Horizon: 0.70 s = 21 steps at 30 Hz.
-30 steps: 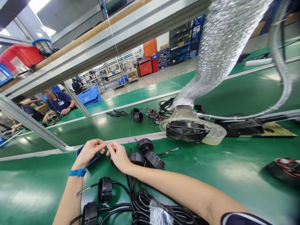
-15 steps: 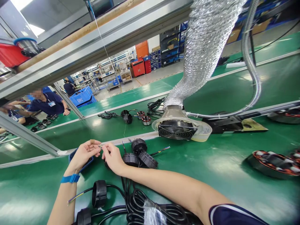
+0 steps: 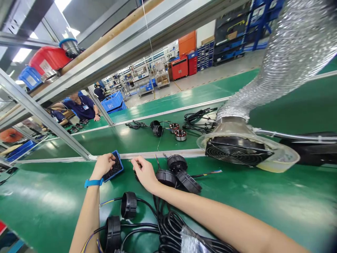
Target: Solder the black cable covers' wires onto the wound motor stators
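Where a glossy green workbench [image 3: 52, 200] runs across the view from the head, the left hand [image 3: 104, 166] lies with its fingers curled over a small blue tray lined with black material [image 3: 115, 165], though whether it grips the tray I cannot tell. A blue wristband [image 3: 92, 183] circles that wrist. The right hand [image 3: 144, 173] is apart from the left, just beside the tray at its 3 o'clock, with its fingertips [image 3: 135, 161] drawn together; whether they pinch anything is too small to tell. At the right hand's 3 o'clock, three round black ribbed plastic caps [image 3: 177, 163] sit close together on the bench, with a thin multicoloured wire [image 3: 206, 173] running from them. At its 6 o'clock lies a coiled bundle of black cable [image 3: 168, 228], with two more black caps [image 3: 129, 205] on its leads. At 3 o'clock in the frame, a black fan with a wire guard [image 3: 237, 150] sits in a clear plastic hood [image 3: 285, 158] on a silver foil duct [image 3: 289, 59]. On the next bench, copper-wound stators [image 3: 180, 135] lie among black cables, and at 10 o'clock a co-worker in a navy polo shirt [image 3: 80, 107] leans over a further bench.
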{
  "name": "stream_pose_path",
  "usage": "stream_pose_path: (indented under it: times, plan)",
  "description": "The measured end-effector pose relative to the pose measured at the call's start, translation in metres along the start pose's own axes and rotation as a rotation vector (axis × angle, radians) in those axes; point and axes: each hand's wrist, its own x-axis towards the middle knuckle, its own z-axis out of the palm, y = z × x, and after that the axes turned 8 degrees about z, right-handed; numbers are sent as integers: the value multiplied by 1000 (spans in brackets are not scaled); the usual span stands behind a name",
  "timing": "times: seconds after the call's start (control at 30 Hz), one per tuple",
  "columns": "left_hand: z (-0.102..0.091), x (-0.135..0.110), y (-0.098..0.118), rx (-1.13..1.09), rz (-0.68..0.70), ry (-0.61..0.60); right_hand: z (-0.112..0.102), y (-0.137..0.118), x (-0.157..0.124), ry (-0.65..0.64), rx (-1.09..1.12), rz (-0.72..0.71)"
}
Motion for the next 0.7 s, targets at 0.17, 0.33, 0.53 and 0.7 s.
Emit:
stream_pose_path:
  times: [0.17,0.33,0.53,0.7]
  plan:
    - [-6,-3,11,-88,18,75,0,-1,-1,29,-42,-9]
    - [2,-7,49,-373,96,17,0,-1,0,28,-56,9]
    - [12,-13,81,-751,110,-26,-1,-2,1,34,-55,25]
    - [6,-14,83,-792,105,24,-1,-2,1,29,-67,28]
